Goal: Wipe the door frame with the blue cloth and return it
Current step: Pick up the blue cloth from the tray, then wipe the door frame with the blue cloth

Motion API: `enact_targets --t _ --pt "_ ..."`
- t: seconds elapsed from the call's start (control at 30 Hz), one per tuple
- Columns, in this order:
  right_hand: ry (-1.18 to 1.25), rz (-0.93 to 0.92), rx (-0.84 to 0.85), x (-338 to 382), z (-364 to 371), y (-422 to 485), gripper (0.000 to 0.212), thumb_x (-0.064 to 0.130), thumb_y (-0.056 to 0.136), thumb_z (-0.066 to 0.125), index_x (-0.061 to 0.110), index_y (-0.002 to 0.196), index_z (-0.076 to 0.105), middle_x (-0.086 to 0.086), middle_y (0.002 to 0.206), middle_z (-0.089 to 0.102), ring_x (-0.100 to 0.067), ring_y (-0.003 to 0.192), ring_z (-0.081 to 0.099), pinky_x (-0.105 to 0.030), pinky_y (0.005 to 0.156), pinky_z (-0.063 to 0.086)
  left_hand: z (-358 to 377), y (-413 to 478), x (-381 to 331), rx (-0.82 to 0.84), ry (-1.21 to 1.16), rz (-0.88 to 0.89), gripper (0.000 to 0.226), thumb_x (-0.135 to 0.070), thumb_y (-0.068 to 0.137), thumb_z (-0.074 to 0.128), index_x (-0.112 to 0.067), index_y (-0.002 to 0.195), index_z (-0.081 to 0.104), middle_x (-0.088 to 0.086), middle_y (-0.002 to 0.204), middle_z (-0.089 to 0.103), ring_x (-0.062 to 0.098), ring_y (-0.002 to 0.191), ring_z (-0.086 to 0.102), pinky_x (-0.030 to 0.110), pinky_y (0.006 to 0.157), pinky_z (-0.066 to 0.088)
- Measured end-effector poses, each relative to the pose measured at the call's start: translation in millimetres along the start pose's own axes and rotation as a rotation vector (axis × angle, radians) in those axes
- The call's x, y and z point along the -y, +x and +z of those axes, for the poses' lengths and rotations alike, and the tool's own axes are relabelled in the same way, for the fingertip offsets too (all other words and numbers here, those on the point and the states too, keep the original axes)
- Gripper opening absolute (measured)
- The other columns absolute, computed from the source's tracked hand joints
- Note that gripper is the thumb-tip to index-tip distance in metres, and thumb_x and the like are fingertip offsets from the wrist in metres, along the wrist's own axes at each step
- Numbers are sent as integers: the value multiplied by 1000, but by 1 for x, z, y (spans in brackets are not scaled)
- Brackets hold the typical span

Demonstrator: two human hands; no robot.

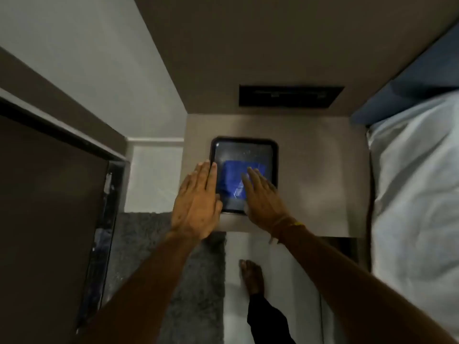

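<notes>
A folded blue cloth [232,181] lies in a dark tray [244,146] on a low grey side table [310,175]. My left hand [196,202] hovers flat over the tray's left rim, fingers straight and together, holding nothing. My right hand [260,197] is spread above the cloth's right part, fingertips over it; I cannot tell whether they touch it. The dark door [47,207] and its dark frame [62,130] stand at the left.
A bed with pale bedding [417,182] and a blue headboard [422,78] lies at the right. A grey rug [178,281] covers the floor below the table. My bare foot [252,276] stands on white floor. A dark slot [289,95] sits in the wall panel.
</notes>
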State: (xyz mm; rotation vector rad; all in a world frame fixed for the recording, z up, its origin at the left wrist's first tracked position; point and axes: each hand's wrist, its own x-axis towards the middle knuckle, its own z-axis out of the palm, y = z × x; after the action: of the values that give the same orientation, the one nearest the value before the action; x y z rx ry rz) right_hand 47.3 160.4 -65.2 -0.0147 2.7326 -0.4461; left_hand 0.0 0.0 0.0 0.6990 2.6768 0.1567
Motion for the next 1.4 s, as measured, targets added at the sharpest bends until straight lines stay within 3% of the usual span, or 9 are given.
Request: enact_targets --t 0.13,0.27,0.4,0.8,0.9,1.07,1.17,1.3,1.4 --pt "-144 41 42 -11 27 49 71 31 97 43 7 147 -2 -23 157 -5 -37 145 -3 -49 118 6 35 17 16 3 -20 19 70 -27 94 42 -9 148 1 12 159 7 24 145 8 34 116 1" --pt "-274 27 104 -17 51 71 94 53 88 51 11 147 -10 -24 156 -10 -41 143 -6 -57 116 6 59 11 33 -38 -67 61 59 -16 89 48 4 142 28 24 147 35 35 137 34 45 114 25" --pt "-371 -10 93 -19 66 75 102 63 84 48 14 144 -19 -24 155 -14 -43 142 -8 -62 115 5 72 14 42 -72 -126 18 58 -15 92 48 3 142 27 24 147 36 34 137 34 40 114 23" --pt "-386 -81 104 -15 52 76 68 15 99 37 5 145 -12 -35 152 -3 -52 139 6 -62 113 18 61 -14 63 -148 -246 -20 57 -16 89 39 4 141 29 24 144 41 33 133 40 40 113 25" --pt "-57 24 24 -9 24 76 57 9 95 47 -2 142 17 -36 139 35 -50 122 44 -48 97 44 50 -28 72 -155 -256 -66 64 -14 88 46 -5 146 21 16 150 34 27 138 32 34 114 17" --pt "732 194 -233 59 -40 47 32 -3 85 59 -10 114 48 -29 109 61 -29 91 58 -19 66 38 -10 -91 87 -299 -341 -188 62 -4 88 46 -7 146 23 13 151 33 24 139 30 42 116 26" --pt "1068 -19 -105 150 -85 18 42 -2 82 63 -5 120 48 -18 112 60 -16 89 57 -9 69 47 -69 -156 102 -525 -392 -295 53 -8 91 41 -6 142 31 12 148 39 23 136 35 36 115 25" --pt "1245 -231 163 296 -138 -23 26 4 79 66 17 101 59 -2 86 63 -21 79 58 -31 61 52 -151 -260 134 -817 -344 -363 50 -6 89 44 -6 139 39 0 142 42 11 135 33 27 113 24" --pt "1273 -445 442 427 -172 -77 21 4 86 64 17 102 61 -4 97 69 -21 91 67 -32 77 58 -221 -377 164 -1065 -264 -487 49 -1 87 43 -6 137 41 1 141 44 12 134 35 28 112 27"
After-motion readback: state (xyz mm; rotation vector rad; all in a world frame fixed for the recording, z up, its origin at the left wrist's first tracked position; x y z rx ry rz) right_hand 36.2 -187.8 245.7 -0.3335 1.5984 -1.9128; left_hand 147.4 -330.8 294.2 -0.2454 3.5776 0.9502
